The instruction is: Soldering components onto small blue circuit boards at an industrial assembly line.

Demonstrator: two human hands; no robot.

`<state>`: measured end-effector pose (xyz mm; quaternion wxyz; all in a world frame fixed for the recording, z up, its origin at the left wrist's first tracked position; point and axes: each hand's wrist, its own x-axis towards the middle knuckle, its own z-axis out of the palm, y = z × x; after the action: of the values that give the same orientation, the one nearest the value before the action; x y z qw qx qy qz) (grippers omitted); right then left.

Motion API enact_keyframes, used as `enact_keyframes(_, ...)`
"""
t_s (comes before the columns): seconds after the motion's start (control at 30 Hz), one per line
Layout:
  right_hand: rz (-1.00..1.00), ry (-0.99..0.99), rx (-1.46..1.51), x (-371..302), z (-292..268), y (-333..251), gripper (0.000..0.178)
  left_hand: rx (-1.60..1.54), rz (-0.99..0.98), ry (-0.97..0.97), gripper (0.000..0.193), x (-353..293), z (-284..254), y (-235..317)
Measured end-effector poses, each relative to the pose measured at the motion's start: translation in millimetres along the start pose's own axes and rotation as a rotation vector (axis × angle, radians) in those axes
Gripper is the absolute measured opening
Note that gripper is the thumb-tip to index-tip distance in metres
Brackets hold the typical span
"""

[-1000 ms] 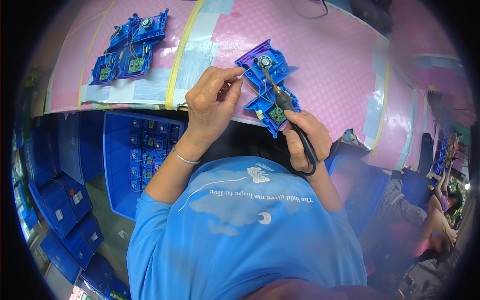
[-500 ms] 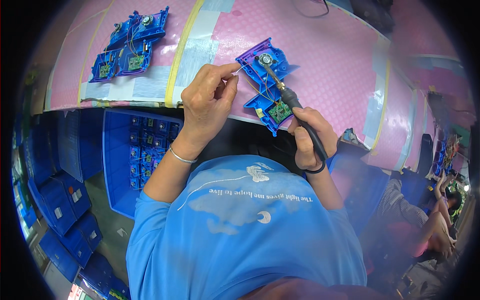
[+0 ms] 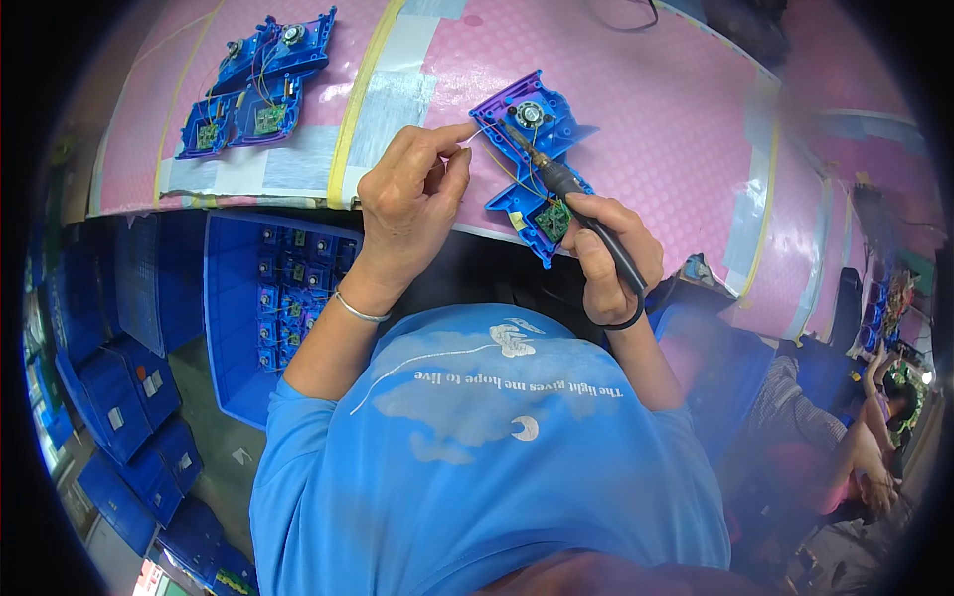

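The right hand [image 3: 616, 253] is grasping a soldering iron [image 3: 568, 187] by its black handle, wrist low, the shaft slanting away up-left. The left hand [image 3: 409, 189] is holding its index finger out, thumb bending beneath; a thin pale strand [image 3: 482, 132] is showing at the fingertip, and whether it is being pinched cannot be told. The open blue housing [image 3: 555, 107] is lying between and ahead of the hands. The iron's tip is pointing beside the round speaker [image 3: 530, 115]; contact cannot be confirmed. The handle and right fingers are partly covering the housing's nearer half. More housings [image 3: 316, 45] are resting beyond the left hand, leftward; a blue bin [image 3: 227, 298] is standing left of that forearm.
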<state>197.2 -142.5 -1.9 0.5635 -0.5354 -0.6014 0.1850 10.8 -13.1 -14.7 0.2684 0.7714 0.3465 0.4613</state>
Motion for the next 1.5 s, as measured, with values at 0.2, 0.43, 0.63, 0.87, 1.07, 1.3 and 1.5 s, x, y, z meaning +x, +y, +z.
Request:
enact_keyframes(0.2,-0.004,-0.004,-0.009,0,0,0,0.032,-0.017,-0.006,0.006,0.029,1,1,0)
enact_keyframes(0.43,-0.005,0.006,-0.013,2,0,-1,0.033,-0.009,-0.001,0.013,0.028,1,2,-1)
enact_keyframes(0.63,0.000,0.007,-0.012,2,0,0,0.033,-0.009,0.016,0.025,0.028,2,3,-2)
enact_keyframes(0.87,0.012,-0.008,-0.009,2,-2,-1,0.033,-0.007,0.008,0.018,0.027,1,3,-2)
enact_keyframes(1.07,0.005,-0.006,0.003,1,-1,0,0.033,-0.008,-0.003,0.005,0.025,5,5,-4)
enact_keyframes(1.3,0.026,-0.015,-0.003,1,-1,-1,0.033,-0.052,-0.022,-0.019,0.029,6,8,-5)
enact_keyframes(1.5,0.017,0.017,0.021,-2,-3,-4,0.034,0.008,-0.042,0.031,0.023,13,-2,-1)
